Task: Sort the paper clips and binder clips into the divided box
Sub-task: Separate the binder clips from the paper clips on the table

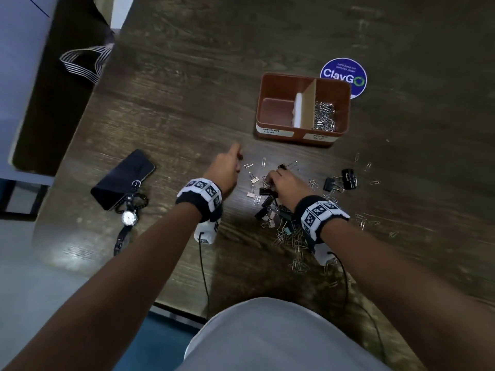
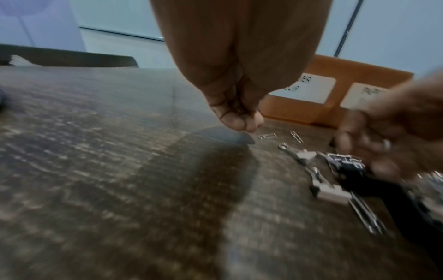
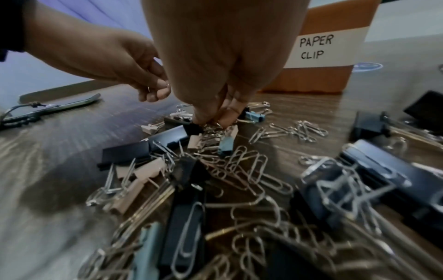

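Paper clips tangling with binder clips mid-frame; right hand pinching some free, left hand pinching one paper clip.

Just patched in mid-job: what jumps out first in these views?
The tangled pile of clips on the table's near side, where the right hand digs in with its fingertips. Beyond it stands the orange divided box: paper clips fill its right compartment, the left looks empty. The left hand hovers beside, fingers pinched.
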Demonstrator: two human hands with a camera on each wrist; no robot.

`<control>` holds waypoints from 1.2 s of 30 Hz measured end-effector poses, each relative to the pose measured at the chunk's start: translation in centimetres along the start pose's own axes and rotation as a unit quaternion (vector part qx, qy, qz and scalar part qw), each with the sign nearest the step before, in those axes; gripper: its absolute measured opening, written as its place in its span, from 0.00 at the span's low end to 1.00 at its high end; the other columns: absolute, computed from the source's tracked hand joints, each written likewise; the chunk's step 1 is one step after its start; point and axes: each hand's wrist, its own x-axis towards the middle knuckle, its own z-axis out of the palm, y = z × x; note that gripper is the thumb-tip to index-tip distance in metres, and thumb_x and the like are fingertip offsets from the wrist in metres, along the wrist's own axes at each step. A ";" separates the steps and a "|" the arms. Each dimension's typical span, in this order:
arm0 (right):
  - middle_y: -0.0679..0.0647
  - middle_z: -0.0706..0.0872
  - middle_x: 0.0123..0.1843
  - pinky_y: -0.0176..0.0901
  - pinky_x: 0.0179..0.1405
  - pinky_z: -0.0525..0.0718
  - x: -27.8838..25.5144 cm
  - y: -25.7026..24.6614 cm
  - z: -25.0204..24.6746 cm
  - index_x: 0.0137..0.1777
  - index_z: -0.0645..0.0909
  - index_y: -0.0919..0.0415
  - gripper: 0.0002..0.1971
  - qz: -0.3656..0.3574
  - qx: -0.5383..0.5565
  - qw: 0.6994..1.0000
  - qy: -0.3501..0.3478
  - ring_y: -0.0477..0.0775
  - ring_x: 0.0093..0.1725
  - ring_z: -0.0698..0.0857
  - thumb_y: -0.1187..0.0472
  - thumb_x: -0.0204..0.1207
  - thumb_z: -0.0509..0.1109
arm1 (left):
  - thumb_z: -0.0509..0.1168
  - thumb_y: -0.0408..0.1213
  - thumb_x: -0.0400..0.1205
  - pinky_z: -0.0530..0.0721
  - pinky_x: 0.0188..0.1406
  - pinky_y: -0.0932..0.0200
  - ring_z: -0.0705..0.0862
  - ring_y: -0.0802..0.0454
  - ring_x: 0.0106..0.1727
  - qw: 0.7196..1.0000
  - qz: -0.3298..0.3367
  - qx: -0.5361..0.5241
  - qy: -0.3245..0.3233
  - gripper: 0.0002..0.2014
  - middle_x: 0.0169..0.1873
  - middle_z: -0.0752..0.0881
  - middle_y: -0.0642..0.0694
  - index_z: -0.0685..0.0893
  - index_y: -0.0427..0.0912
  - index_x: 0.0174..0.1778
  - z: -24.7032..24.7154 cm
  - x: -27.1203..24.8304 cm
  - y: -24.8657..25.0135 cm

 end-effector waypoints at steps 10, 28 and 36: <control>0.55 0.78 0.60 0.38 0.64 0.75 -0.8 1.7 -2.1 0.59 0.83 0.60 0.13 0.134 0.273 0.950 0.073 0.51 0.59 0.77 0.71 0.82 0.60 | 0.55 0.39 0.87 0.79 0.49 0.51 0.83 0.42 0.51 0.994 0.065 0.077 -0.036 0.09 0.53 0.84 0.40 0.78 0.39 0.55 0.9 1.8 0.6; 0.57 0.88 0.54 0.42 0.51 0.88 -2.4 4.6 -5.3 0.55 0.83 0.65 0.07 0.219 0.492 0.836 0.108 0.48 0.47 0.90 0.69 0.81 0.65 | 0.60 0.24 0.77 0.73 0.43 0.52 0.77 0.45 0.46 0.993 -0.023 0.069 -0.090 0.08 0.47 0.81 0.40 0.72 0.40 0.45 1.4 2.3 2.5; 0.58 0.89 0.50 0.41 0.53 0.88 -3.7 6.0 -8.4 0.58 0.83 0.68 0.09 0.210 0.514 0.819 0.145 0.54 0.50 0.89 0.72 0.79 0.66 | 0.53 0.33 0.89 0.70 0.36 0.61 0.74 0.54 0.38 0.989 0.076 -0.015 -0.124 0.06 0.40 0.77 0.47 0.72 0.40 0.47 -0.7 2.2 8.8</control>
